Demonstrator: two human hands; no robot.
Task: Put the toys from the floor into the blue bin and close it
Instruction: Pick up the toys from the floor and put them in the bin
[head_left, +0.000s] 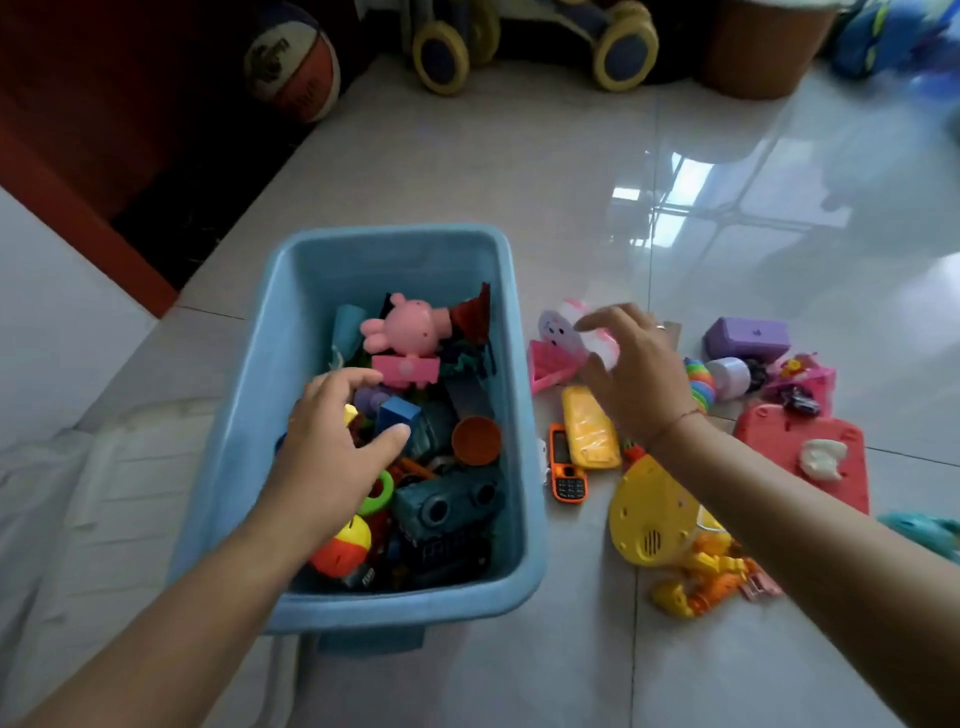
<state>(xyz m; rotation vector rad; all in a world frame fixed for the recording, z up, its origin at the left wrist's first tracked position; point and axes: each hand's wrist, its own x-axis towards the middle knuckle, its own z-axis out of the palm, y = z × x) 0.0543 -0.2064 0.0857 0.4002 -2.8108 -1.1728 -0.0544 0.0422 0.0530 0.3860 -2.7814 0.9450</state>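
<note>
I am holding my left hand (337, 436) spread, fingers loose and holding nothing, over the blue bin (291, 332), which is sitting open and roughly half filled. My right hand (631, 374) is hovering open above the pink-and-white toy (558, 332); many toys are lying beside the bin, waiting.

Along the far edge of the floor, away from my sorting

A basketball (292, 62) sits in the dark far-left corner by the red wall. To its right I see a stroller's yellow-rimmed wheels (440, 58) resting on the pale glossy tiled floor (519, 171). Further right stands a brown round container (763, 49), and a blurred blue bag (893, 36) fills the far-right corner.
</note>
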